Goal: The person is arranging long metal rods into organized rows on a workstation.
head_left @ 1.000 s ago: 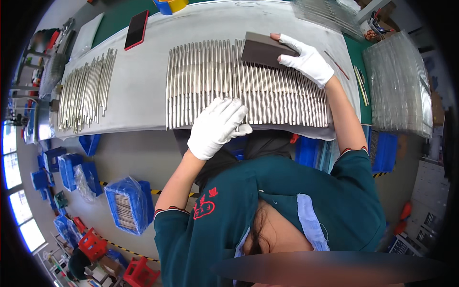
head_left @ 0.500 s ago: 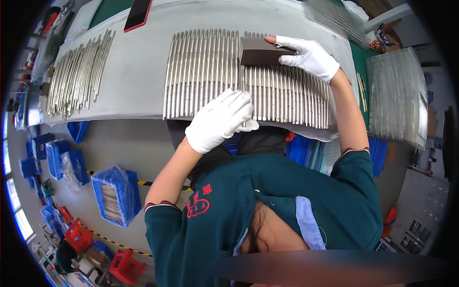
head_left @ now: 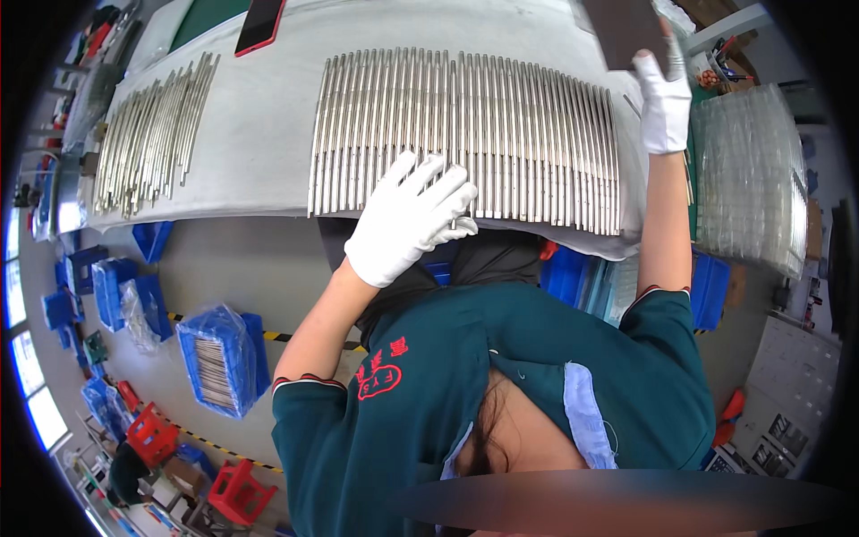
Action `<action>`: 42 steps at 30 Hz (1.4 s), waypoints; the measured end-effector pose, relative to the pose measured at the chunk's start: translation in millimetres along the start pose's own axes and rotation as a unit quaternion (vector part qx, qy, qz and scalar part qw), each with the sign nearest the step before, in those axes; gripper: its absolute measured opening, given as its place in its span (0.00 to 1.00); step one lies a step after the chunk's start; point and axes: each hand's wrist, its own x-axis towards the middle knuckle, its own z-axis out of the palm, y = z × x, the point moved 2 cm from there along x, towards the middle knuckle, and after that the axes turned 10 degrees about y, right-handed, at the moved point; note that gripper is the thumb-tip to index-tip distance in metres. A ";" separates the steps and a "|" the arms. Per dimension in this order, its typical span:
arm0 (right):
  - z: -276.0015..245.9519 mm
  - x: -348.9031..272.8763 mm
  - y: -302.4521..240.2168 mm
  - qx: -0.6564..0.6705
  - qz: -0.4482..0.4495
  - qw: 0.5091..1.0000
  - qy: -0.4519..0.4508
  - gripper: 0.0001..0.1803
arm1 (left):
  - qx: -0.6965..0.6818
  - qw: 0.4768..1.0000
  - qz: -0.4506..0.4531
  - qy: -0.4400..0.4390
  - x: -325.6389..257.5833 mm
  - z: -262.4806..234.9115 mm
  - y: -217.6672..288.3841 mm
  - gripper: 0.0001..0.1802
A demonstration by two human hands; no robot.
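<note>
Slim silvery metal rods (head_left: 537, 134) lie side by side in a wide row on the pale cloth-covered table (head_left: 259, 134). My left hand (head_left: 407, 219), in a white glove, rests over the near ends of the row. Its fingers bend over the rods and the thumb is below, closed about the near end of one metal rod. Raised past the far right of the row, my gloved right hand (head_left: 667, 107) grips a dark brown rectangular block (head_left: 625, 34) between thumb and fingers. The block's far end runs out of view.
A looser batch of thin rods (head_left: 157, 134) lies at the table's left. A red-edged phone (head_left: 260, 25) is at the back. Stacked clear plastic trays (head_left: 750, 179) stand at the right. On the floor to the left are blue bins (head_left: 219, 358) and red stools (head_left: 240, 492).
My right hand has lifted the brown block off the rods and carried it right and away. The left hand stays at the row's near edge, its fingers slightly more spread.
</note>
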 end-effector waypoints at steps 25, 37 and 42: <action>-13.2 2.6 55.7 -0.070 0.050 0.978 0.188 0.33 | 0.137 0.979 -0.149 -0.013 -54.2 -40.5 -70.0 0.55; -23.1 4.2 76.6 -0.090 0.044 0.978 0.183 0.31 | 0.132 0.975 -0.168 -0.063 -38.6 -35.8 -43.7 0.53; -22.9 4.5 69.7 -0.135 0.033 0.975 0.173 0.32 | 0.131 0.973 -0.182 -0.053 -41.4 -37.1 -45.2 0.52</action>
